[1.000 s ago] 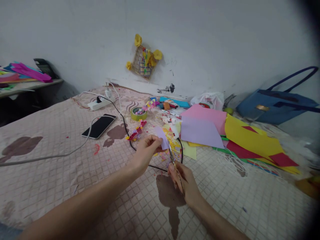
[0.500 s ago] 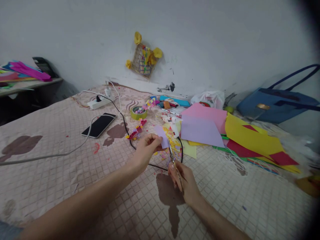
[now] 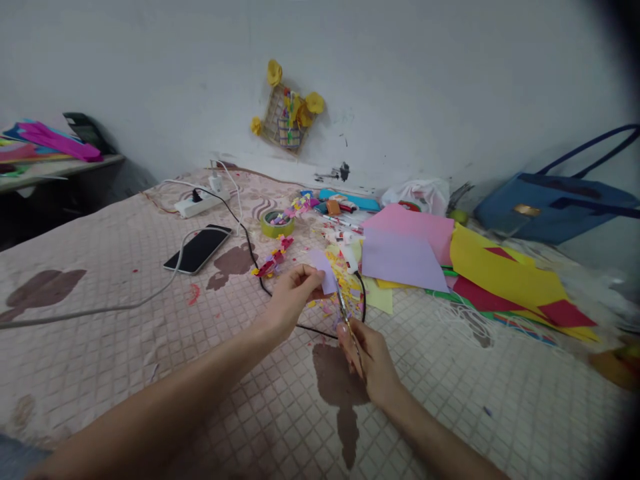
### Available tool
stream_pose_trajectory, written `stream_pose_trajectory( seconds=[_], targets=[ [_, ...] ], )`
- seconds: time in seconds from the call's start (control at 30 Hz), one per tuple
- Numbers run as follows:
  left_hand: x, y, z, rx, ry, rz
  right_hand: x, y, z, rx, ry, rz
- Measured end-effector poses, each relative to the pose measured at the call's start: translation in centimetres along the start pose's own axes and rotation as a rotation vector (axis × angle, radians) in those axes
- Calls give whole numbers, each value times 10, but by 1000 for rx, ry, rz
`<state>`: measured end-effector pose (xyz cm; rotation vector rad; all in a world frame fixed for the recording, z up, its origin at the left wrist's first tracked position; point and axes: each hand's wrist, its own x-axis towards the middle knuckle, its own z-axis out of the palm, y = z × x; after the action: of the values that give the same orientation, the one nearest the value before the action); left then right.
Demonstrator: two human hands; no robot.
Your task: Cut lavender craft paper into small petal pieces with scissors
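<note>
Left of the left-hand grip and well apart from it, we locate a dark-screened device (image 3: 206,249) flat on the tablecloth (image 3: 270,427). Beyond it lies a power strip (image 3: 203,205), probably set back so that cords run in from the far side. Just beside the left-hand grip, we note a red decorated strip (image 3: 273,257).

The left hand (image 3: 290,297) pinches a small lilac paper piece (image 3: 324,272) between thumb and fingers; we judge that holding one side presents the opposite edge to the blades. Beneath and beyond this grip lie yellow scraps (image 3: 338,265).

The scissors (image 3: 343,305) point away from us, blades at the paper's right edge; we cannot tell how far they part. The right hand (image 3: 373,360) closes around their handles, presumably for steady control. Right of both grips, a lilac sheet (image 3: 403,260) lies within apparent reach.
</note>
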<state>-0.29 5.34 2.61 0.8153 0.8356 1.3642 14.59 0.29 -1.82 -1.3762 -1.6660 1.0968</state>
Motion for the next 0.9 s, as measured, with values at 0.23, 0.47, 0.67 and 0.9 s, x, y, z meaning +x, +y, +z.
stream_pose_trajectory(
  seconds=[0.23,0.47,0.67,0.9],
  targets=[
    [1,0,0,0,12,2,0,-2,0,15,-7,5],
    [1,-3,-1,33,-8,-16,4,-11,-3,289,1,96],
    [-7,-3,2,142,-179,-170,13,-15,-17,524,90,132],
    [-17,-3,6,381,-461,-338,24,-11,-30,657,109,98]
  ],
)
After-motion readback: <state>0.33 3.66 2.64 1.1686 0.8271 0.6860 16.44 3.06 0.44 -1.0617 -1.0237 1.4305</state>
